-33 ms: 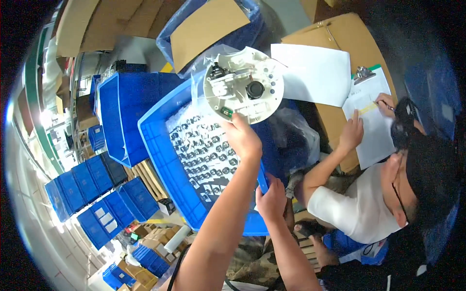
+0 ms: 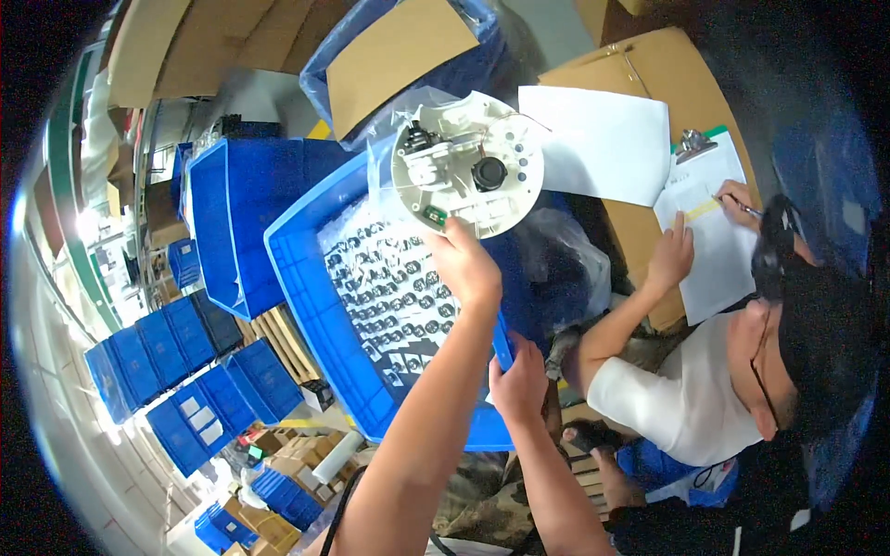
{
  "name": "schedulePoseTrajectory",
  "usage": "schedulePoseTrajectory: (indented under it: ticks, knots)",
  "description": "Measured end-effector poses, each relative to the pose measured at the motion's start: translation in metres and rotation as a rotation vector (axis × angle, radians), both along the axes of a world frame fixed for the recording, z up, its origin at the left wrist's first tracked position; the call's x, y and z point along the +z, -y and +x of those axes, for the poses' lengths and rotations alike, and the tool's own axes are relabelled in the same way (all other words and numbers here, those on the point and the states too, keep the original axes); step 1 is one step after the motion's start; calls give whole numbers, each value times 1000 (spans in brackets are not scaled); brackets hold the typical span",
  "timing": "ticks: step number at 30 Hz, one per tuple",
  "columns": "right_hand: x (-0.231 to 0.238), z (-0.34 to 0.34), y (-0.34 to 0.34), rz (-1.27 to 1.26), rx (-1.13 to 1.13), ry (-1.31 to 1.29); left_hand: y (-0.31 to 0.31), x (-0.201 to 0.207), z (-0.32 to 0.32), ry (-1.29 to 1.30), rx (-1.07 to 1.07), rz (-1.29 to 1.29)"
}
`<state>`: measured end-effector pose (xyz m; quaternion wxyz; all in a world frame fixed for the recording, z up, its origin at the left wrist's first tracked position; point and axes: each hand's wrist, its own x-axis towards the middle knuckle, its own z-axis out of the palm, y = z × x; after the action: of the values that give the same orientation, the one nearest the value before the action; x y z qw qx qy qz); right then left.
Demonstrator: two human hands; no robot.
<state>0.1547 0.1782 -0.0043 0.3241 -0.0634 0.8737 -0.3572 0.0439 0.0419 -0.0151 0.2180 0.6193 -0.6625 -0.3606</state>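
Steadying the round cover (image 2: 461,191) above the blue bin (image 2: 320,320) should need a firm pinch: left hand (image 2: 465,269) clasps its edge; right hand (image 2: 519,380) curls around the bin's rim.

Item 1: white round housing (image 2: 464,190), one piece, shallow, its fitted face turned up toward you. Carries a round black part (image 2: 489,173) near the middle, a black fitting (image 2: 419,139) at the upper left and a small green circuit board (image 2: 434,215) at the lower left; several round holes on the right side. Held by you at its lower edge, above the far part of item 2.

Item 2: blue bin (image 2: 311,301), open-topped, straight-walled, set slantwise before you, rim gripped at your right. Contains rows of small black parts (image 2: 408,298) on white backing.
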Motion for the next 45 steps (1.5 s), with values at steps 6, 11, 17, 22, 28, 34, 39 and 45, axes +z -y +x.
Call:
schedulePoseTrajectory:
  ticks: [6, 11, 17, 22, 28, 34, 39, 45]
  knots:
    - [2, 0, 3, 47, 22, -30, 1, 3, 2, 122, -8, 29]
    - [0, 2, 1, 52, 0, -42, -3, 7, -3, 30, -6, 21]
    - [-2, 6, 1, 106, 28, -33, -1, 2, 2, -1, -4, 58]
    - [-2, 7, 5, 126, 23, -8, 4, 3, 3, 14, 7, 78]
    - [-19, 9, -13, 151, 20, -55, -13, -1, -4, -18, -17, 107]
    - [-5, 6, 3, 115, 14, -29, 5, -16, 12, -42, -40, 82]
    - [2, 1, 2, 86, 11, -66, 3, -5, -1, -174, -34, -9]
    - [5, -2, -3, 128, 37, -58, -2, -1, -2, -28, -27, 81]
